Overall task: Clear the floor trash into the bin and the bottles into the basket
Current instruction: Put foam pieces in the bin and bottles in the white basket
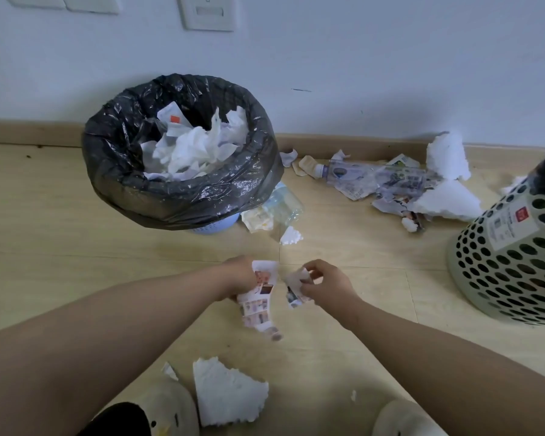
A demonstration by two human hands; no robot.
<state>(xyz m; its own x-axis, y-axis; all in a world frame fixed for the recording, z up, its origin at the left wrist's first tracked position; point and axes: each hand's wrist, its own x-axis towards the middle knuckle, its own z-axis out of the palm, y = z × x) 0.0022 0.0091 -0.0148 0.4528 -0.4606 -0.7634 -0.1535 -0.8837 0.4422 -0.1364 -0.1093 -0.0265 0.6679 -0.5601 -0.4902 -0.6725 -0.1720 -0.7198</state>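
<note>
Torn foam slab (228, 393) lies uncollected on the floor between 2 slippers (167, 410). Left hand (238, 276) fingers clamp a printed paper strip (258, 305); right hand (323, 283) fingers pinch a torn scrap (296, 287), both apparently gathered for the lined bin (177, 199) ahead. The bin-side bottle (283, 206) and skirting-side bottle (353, 174) lie on the floor, outside the perforated basket (510, 262).

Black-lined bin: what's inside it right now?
Crumpled white tissues and paper fill the bin, one scrap bearing an orange-red square. Anything beneath that pile, and the bin's bottom, is covered.
</note>
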